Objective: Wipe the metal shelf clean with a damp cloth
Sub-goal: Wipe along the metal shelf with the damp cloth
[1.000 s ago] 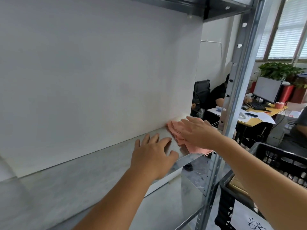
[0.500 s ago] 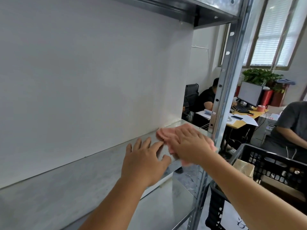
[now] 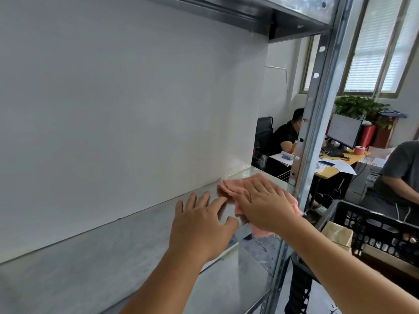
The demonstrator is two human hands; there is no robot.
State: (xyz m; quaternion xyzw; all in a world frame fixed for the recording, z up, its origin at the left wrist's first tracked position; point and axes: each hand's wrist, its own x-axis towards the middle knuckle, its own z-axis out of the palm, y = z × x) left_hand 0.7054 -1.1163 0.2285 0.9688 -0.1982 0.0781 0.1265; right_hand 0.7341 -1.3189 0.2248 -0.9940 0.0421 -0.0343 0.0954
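Note:
The grey metal shelf [image 3: 95, 252] runs from lower left to its right end beside the steel upright. A pink cloth [image 3: 233, 188] lies flat on the shelf's right end, one edge hanging over the front lip. My right hand [image 3: 265, 205] presses flat on the cloth, fingers spread and pointing left. My left hand [image 3: 199, 225] rests palm down on the bare shelf just left of the cloth, fingers apart, thumb at the front edge, holding nothing.
A white wall [image 3: 124, 98] backs the shelf and another metal shelf [image 3: 260, 12] sits overhead. The steel upright [image 3: 317, 114] stands right of my hands. A black crate [image 3: 374, 223] sits at lower right. Two people sit at a desk [image 3: 335, 168] beyond.
My right hand has slid the pink cloth leftward along the shelf, away from the right end and closer to my left hand. My left hand has stayed flat in place.

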